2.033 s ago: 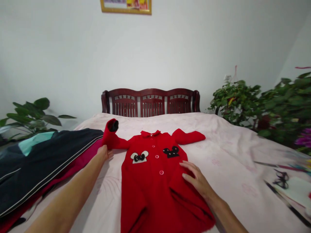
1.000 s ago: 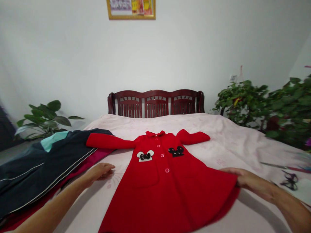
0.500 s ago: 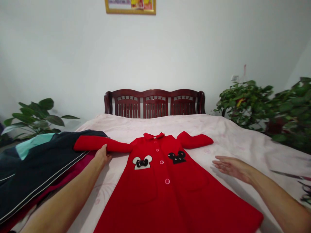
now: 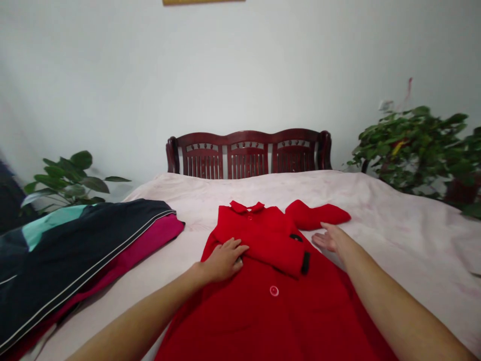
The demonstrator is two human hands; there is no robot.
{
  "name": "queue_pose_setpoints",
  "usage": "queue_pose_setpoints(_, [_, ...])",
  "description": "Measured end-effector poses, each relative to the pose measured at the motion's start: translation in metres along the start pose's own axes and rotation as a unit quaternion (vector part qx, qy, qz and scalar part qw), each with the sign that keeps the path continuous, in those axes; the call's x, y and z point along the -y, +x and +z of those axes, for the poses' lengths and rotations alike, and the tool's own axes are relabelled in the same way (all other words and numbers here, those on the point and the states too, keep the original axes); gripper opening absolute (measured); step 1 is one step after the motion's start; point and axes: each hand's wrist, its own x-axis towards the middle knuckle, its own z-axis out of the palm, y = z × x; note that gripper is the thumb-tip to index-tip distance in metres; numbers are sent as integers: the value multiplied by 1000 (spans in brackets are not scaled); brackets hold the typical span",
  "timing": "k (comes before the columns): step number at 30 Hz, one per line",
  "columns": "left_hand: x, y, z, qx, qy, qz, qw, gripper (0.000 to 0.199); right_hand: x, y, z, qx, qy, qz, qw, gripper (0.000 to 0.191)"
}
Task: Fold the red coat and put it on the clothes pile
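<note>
A red child's coat (image 4: 270,306) with pink buttons lies face up on the pale pink bed sheet (image 4: 394,240). Its left sleeve (image 4: 263,240) is folded across the chest, black cuff lining showing. My left hand (image 4: 223,260) rests flat on the coat at the base of that folded sleeve, fingers apart. The right sleeve (image 4: 319,214) still lies stretched out to the right. My right hand (image 4: 330,238) hovers open just below that sleeve, touching or almost touching it.
A pile of dark navy, teal and magenta clothes (image 4: 75,250) lies on the bed's left side. A dark wooden headboard (image 4: 248,153) stands at the far end. Leafy plants stand at the left (image 4: 67,180) and right (image 4: 417,145).
My left hand has folded the coat's left sleeve over the chest, covering the mouse patches. My right hand moved up from the hem to the right sleeve. The view has tilted down.
</note>
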Motion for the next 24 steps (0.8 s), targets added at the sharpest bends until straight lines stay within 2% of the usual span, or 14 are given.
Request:
queue_pose_setpoints(1, [4,-4,4,-2,-12,0,1000,53,1,-1,5,-5,-5,2,1000,52])
queue_pose_setpoints(3, [16,-10,5,-50,-84,-22,995,46,4,-4,16,-12,-16,-5,1000,47])
queue_pose_setpoints(6, [35,-13,-1,-184,-193,-105,958,34,10,-6,36,-15,-43,-49,998,38])
queue_pose_setpoints(8, [46,-16,-9,-234,-279,-183,913,30,16,-7,52,-26,-69,-95,993,34])
queue_pose_setpoints(10, [54,-21,-17,-220,-386,-258,858,29,24,-12,69,-42,-96,-157,982,36])
queue_pose_setpoints(12, [60,-27,-24,-192,-486,-329,787,36,27,-25,87,-41,-132,-241,961,40])
queue_pose_setpoints(14, [66,-31,-32,-202,-551,-388,710,41,22,-48,102,-4,-184,-338,923,39])
queue_pose_setpoints(16, [72,-34,-43,-252,-575,-423,653,40,8,-78,114,76,-290,-455,838,30])
queue_pose_setpoints(18, [79,-37,-60,-310,-572,-429,626,42,-11,-107,120,166,-469,-588,638,25])
queue_pose_setpoints(19, [83,-39,-70,-334,-567,-425,622,45,-20,-118,120,187,-520,-617,559,30])
queue_pose_setpoints(20, [87,-43,-81,-354,-560,-421,620,47,-26,-126,117,203,-555,-629,505,36])
queue_pose_setpoints(21, [90,-46,-92,-372,-552,-417,619,47,-30,-129,112,209,-564,-625,498,41])
queue_pose_setpoints(22, [93,-51,-102,-391,-541,-412,620,43,-31,-129,105,206,-561,-609,522,45])
queue_pose_setpoints(24, [94,-59,-120,-426,-510,-398,632,30,-25,-118,85,158,-534,-556,617,42])
